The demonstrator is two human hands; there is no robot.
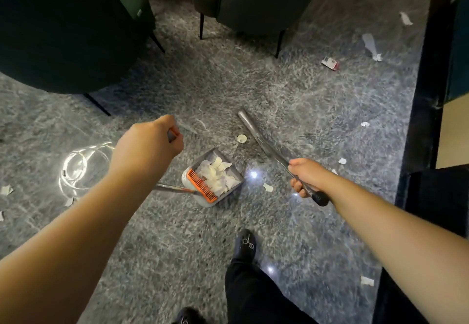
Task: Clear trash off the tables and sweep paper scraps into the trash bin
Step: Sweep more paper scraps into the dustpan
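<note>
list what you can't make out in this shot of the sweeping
Head view only:
- Broom head: the metal broom handle held by the right hand blurs out toward the floor; no bristles can be seen.
- Dustpan handle: its upper run is hidden behind the left hand and forearm.
- Trash bin: nowhere in view.
- Red-and-white wrapper: print too small to read.
- Tables: only a dark edge at right; tops cut off.

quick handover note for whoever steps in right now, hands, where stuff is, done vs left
Left hand grips the dustpan handle.
Right hand grips the broom handle; the broom head is not clear in this view.
Dustpan sits on the floor, holding a pile of paper scraps.
Left: round scrap beyond the pan, red-and-white wrapper, more scraps scattered around. No trash bin in view.
</note>
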